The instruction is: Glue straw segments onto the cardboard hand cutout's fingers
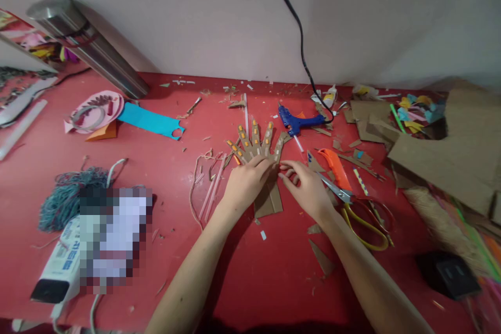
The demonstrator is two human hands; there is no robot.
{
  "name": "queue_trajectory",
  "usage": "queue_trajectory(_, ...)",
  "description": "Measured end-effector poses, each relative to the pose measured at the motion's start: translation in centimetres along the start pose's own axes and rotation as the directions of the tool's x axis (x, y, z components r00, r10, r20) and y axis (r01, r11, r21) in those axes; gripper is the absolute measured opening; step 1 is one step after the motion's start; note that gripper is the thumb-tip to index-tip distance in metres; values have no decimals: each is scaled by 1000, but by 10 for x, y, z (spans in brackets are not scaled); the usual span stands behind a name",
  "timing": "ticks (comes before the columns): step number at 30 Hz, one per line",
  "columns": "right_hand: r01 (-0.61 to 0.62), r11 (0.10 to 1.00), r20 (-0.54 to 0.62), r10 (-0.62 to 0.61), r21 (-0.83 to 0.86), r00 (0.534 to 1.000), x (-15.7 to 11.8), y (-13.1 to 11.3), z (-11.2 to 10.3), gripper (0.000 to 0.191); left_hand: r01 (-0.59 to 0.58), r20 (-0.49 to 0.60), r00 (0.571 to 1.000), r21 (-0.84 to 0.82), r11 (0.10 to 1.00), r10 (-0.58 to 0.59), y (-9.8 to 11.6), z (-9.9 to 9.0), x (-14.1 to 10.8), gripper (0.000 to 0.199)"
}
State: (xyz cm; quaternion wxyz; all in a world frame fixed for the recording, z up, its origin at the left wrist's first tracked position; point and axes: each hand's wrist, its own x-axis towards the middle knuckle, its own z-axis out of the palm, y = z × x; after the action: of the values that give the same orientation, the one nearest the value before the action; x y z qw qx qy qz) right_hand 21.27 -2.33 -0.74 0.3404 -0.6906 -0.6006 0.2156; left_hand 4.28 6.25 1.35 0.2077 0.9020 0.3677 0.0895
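A cardboard hand cutout lies on the red table, its fingers spread away from me. Short orange and pale tube pieces sit along those fingers. My left hand presses over the palm of the cutout, fingers together and bent onto it; the fingertips are partly hidden. At the cutout's right edge, my right hand has its fingers curled in a pinch. Whatever is between them is too small to make out. Scissors with yellow and red handles lie beside my right wrist, next to an orange cutter.
A blue glue gun with a black cord lies behind the cutout. Clear straws and string are left of it. Further left are a steel flask, blue paper, yarn and a power strip. Cardboard sheets fill the right.
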Motion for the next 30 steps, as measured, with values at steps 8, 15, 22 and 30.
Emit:
queue_trajectory(8, -24, 991, -11, 22, -128, 1000, 19, 2, 5, 36, 43, 87, 995, 99, 994, -52, 1, 6, -19, 24)
queue_trajectory(15, 2, 991, -26, -5, -134, 1000, 19, 2, 8, 35, -33, 9, 999, 125, 992, 32, -2, 16, -22, 25)
queue_trajectory(22, -42, 998, -10, 41, -37, 999, 20, 7, 9, 35, -50, -51, 997, 109, 993, 56, -3, 19, -23, 30)
queue_trajectory(30, -76, 997, 19, 75, 11, 997, 21, 9, 9, 45, -46, -54, 997, 84, 995, 51, -5, 19, -23, 30)
